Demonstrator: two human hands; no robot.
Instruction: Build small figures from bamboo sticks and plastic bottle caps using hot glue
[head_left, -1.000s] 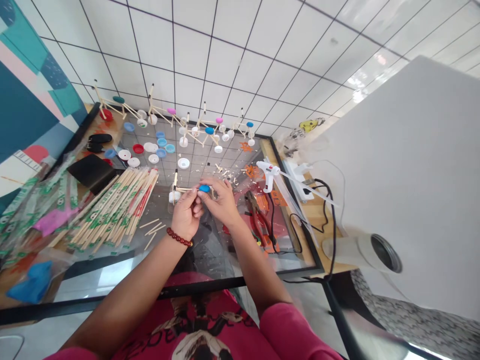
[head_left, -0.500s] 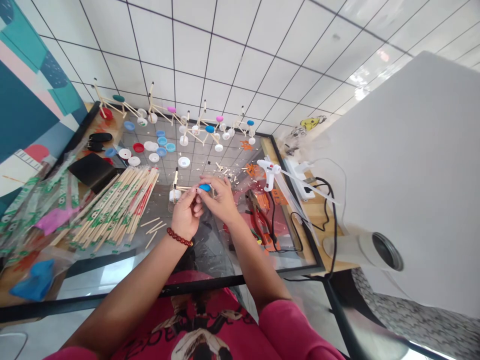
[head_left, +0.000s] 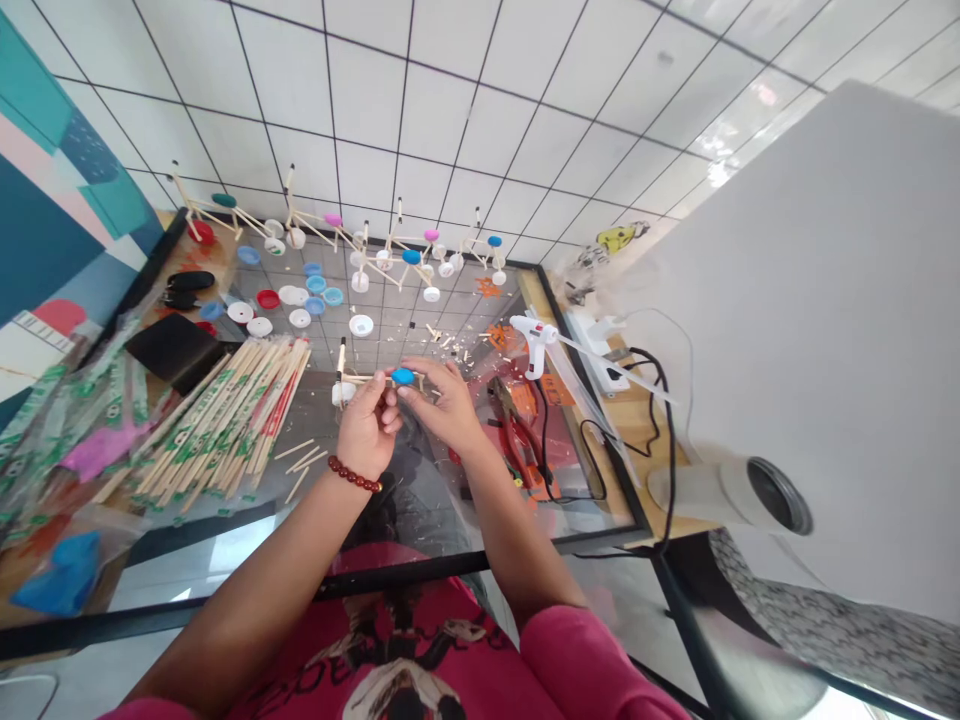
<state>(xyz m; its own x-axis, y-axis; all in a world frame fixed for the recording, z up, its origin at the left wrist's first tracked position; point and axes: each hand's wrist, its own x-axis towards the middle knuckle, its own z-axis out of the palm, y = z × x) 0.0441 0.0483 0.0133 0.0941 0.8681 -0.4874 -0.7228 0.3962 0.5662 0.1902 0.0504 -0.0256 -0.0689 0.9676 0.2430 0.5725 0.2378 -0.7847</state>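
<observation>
A small wooden-stick model with bottle-cap wheels is between my hands, over the glass tabletop. One dark-tipped stick rises from its left end. My left hand is closed, thumb and fingers pinching the model's stick frame just left of a blue oval piece, which looks like soft clay. From the right, my right hand curves around this oval, with its thumb below and its index finger above. The far stick ends are partly hidden behind my right fingers.
Several similar stick models line the back edge, with loose bottle caps in front. Wrapped chopsticks lie left. To the right are a white glue gun, red-handled pliers, a power strip and cables. Stick scraps are scattered behind my hands.
My right thumb has shifted slightly down off the blue oval, so more of it shows. My left hand keeps its pinch on the frame. The whole view has shifted a little.
</observation>
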